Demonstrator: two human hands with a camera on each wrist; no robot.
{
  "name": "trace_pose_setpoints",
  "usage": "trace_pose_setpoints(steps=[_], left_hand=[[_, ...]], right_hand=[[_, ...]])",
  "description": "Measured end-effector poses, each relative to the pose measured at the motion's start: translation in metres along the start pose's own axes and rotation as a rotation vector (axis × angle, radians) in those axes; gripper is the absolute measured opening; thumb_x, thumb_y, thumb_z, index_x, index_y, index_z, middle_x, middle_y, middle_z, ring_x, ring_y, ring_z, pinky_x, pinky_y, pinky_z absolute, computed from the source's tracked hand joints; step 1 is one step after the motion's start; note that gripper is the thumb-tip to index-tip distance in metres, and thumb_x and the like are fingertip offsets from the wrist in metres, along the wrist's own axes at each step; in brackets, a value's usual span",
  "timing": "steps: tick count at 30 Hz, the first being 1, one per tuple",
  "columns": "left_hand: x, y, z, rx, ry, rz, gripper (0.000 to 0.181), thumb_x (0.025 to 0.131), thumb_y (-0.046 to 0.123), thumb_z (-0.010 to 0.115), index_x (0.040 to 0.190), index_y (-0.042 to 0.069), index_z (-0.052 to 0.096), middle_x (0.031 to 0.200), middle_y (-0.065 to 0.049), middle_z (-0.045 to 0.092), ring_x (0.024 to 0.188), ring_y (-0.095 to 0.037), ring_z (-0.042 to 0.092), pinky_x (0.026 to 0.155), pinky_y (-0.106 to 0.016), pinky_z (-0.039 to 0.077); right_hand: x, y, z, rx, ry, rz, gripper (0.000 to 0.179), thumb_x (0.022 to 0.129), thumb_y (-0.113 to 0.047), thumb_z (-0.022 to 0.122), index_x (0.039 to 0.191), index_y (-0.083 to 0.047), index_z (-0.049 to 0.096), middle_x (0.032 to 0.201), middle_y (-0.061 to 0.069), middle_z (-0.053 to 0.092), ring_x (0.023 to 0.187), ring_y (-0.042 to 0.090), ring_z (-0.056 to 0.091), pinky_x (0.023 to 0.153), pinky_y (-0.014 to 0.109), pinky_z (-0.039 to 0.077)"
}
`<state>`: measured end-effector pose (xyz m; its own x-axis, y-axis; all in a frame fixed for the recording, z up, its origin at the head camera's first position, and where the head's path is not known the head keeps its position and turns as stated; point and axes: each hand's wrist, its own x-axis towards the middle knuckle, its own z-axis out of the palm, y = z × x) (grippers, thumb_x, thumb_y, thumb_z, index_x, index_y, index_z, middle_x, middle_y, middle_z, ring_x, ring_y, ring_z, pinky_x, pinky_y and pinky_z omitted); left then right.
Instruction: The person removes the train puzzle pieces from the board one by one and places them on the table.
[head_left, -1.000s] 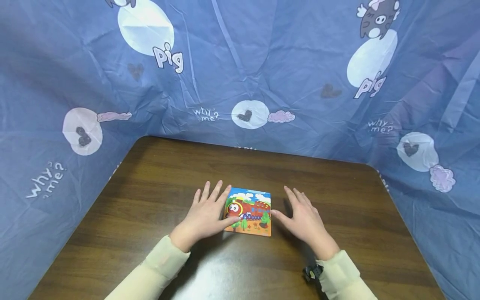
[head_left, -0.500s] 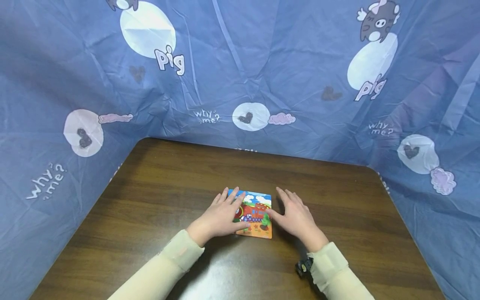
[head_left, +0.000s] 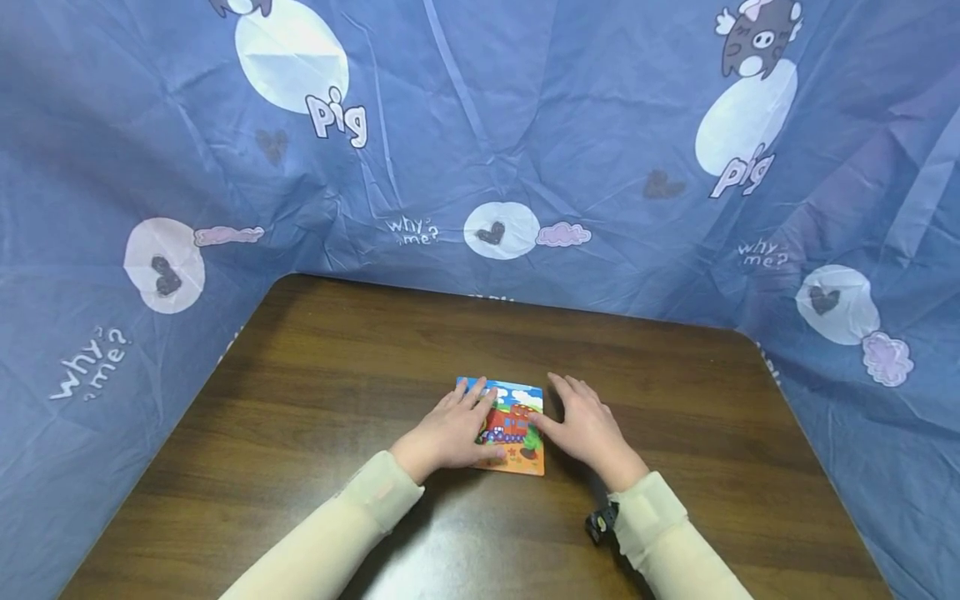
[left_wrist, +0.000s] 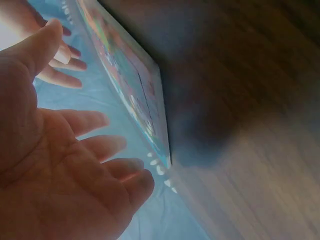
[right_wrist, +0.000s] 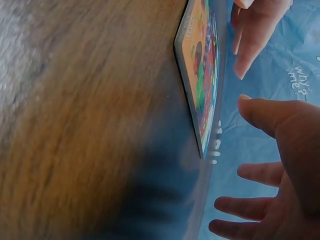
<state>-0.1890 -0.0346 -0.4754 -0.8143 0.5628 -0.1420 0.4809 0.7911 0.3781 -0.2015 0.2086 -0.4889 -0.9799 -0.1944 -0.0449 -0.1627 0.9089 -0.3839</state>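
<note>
A flat, thin board printed with a cartoon red train lies on the table. My left hand is spread above the board's left part and hides the train's front. To the right, my right hand has its thumb over the board's right edge, the other fingers stretched forward beside it. In the left wrist view a gap shows between the fingers and the board. The right wrist view likewise has the thumb apart from the board. Neither hand holds anything.
The brown wooden table has rounded far corners. Blue cloth with pig and heart prints hangs behind it and at both sides. A black device is strapped at the right wrist.
My left hand has moved right, covering more of the board. The right hand has shifted slightly left, bringing its thumb over the edge. The board stays about where it was.
</note>
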Motion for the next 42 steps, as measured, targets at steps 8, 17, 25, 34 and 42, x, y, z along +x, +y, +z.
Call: trace_pose_setpoints(steps=[8, 17, 25, 34, 42], left_hand=[[0.003, 0.002, 0.009, 0.041, -0.062, 0.023, 0.088, 0.095, 0.054, 0.066, 0.158, 0.003, 0.033, 0.165, -0.019, 0.022, 0.149, -0.045, 0.018, 0.118, -0.049, 0.023], [0.005, 0.003, 0.013, 0.096, -0.090, -0.026, 0.086, 0.097, 0.055, 0.064, 0.160, 0.007, 0.031, 0.166, -0.014, 0.022, 0.150, -0.040, 0.017, 0.118, -0.046, 0.024], [0.005, 0.004, 0.011, 0.097, -0.105, -0.029, 0.086, 0.096, 0.054, 0.065, 0.161, 0.008, 0.031, 0.166, -0.014, 0.022, 0.150, -0.040, 0.017, 0.118, -0.047, 0.024], [0.005, 0.009, 0.008, 0.110, -0.116, -0.043, 0.081, 0.096, 0.053, 0.065, 0.160, 0.012, 0.035, 0.165, -0.014, 0.025, 0.149, -0.041, 0.020, 0.117, -0.046, 0.026], [0.007, 0.011, 0.010, 0.126, -0.099, -0.045, 0.080, 0.096, 0.052, 0.066, 0.158, 0.010, 0.038, 0.163, -0.016, 0.027, 0.148, -0.043, 0.023, 0.117, -0.046, 0.026]], right_hand=[[0.003, -0.002, 0.004, 0.014, -0.020, -0.001, 0.079, 0.093, -0.052, 0.070, 0.152, -0.006, 0.046, 0.153, 0.026, 0.041, 0.142, 0.045, 0.034, 0.106, 0.070, 0.031], [0.007, -0.007, 0.003, 0.017, -0.011, -0.035, 0.070, 0.092, -0.046, 0.074, 0.146, -0.006, 0.053, 0.150, 0.025, 0.045, 0.141, 0.044, 0.037, 0.106, 0.069, 0.032], [0.011, -0.011, 0.008, 0.012, -0.029, -0.037, 0.058, 0.093, -0.041, 0.075, 0.136, -0.005, 0.063, 0.148, 0.026, 0.046, 0.140, 0.045, 0.038, 0.104, 0.070, 0.033], [0.018, -0.016, 0.008, -0.038, -0.050, -0.006, 0.053, 0.091, -0.038, 0.077, 0.130, -0.003, 0.066, 0.145, 0.026, 0.050, 0.139, 0.048, 0.038, 0.104, 0.069, 0.034], [0.026, -0.016, 0.007, -0.017, -0.070, 0.015, 0.048, 0.088, -0.039, 0.081, 0.119, -0.005, 0.067, 0.128, 0.016, 0.062, 0.125, 0.039, 0.052, 0.097, 0.065, 0.042]])
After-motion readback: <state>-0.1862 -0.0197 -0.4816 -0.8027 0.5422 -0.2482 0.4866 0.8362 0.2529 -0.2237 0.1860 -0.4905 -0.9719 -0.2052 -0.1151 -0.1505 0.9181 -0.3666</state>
